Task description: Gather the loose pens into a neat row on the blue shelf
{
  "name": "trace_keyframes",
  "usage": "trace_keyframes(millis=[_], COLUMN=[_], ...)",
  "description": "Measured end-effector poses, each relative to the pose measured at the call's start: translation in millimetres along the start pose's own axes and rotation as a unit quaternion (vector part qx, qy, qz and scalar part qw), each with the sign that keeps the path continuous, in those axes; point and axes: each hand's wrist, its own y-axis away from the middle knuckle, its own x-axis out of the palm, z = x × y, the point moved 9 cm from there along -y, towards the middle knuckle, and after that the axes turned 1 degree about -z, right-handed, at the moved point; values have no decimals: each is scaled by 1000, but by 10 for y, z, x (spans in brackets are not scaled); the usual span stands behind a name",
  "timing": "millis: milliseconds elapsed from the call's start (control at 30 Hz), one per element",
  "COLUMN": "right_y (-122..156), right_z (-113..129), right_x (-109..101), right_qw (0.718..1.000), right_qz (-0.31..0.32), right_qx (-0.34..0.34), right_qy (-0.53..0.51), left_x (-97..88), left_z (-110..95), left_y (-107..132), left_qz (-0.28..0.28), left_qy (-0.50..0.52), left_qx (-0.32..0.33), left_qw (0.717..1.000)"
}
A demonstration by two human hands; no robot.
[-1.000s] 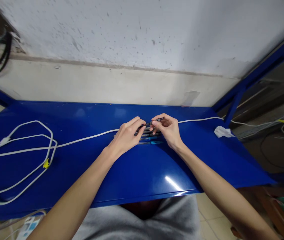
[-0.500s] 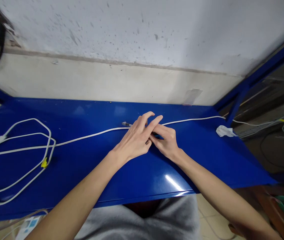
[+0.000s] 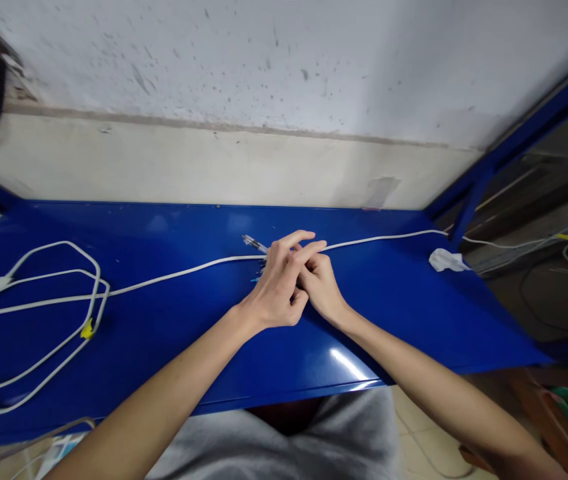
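Note:
In the middle of the blue shelf, my left hand (image 3: 281, 283) curls over a small bunch of pens. The clear end of one pen (image 3: 254, 243) sticks out beyond its far left side, and bluish tips (image 3: 257, 280) show beside the palm. Two of its fingers stretch across toward my right hand (image 3: 323, 283), which is closed, with thumb and fingers pressed together against the left fingers. Whatever the right fingers pinch is hidden. A white cable (image 3: 189, 270) runs along the shelf and passes behind or under both hands.
Loops of white cable with a yellow tie (image 3: 87, 329) lie on the blue shelf (image 3: 164, 353) at left. A crumpled white tissue (image 3: 447, 260) sits near the right edge. A stained wall (image 3: 244, 160) stands behind, and a blue frame post (image 3: 474, 200) rises at right.
My left hand has shifted slightly right and down, and more of the pens shows at its left. My right hand has moved slightly left, closer in against the left fingers.

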Motion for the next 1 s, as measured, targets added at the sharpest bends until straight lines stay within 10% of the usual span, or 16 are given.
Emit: trace_keyframes(millis=[300, 1000], right_y=[-196, -306], right_z=[137, 88], right_x=[-330, -445], right_qw=[997, 998], right_qz=[-28, 52], right_qx=[-67, -13], right_qy=[33, 41], left_x=[-392, -139], left_z=[309, 580], left_y=[-56, -2], left_qz=[-69, 52], left_qy=[-162, -90], left_qx=[-62, -98], left_qw=[982, 990])
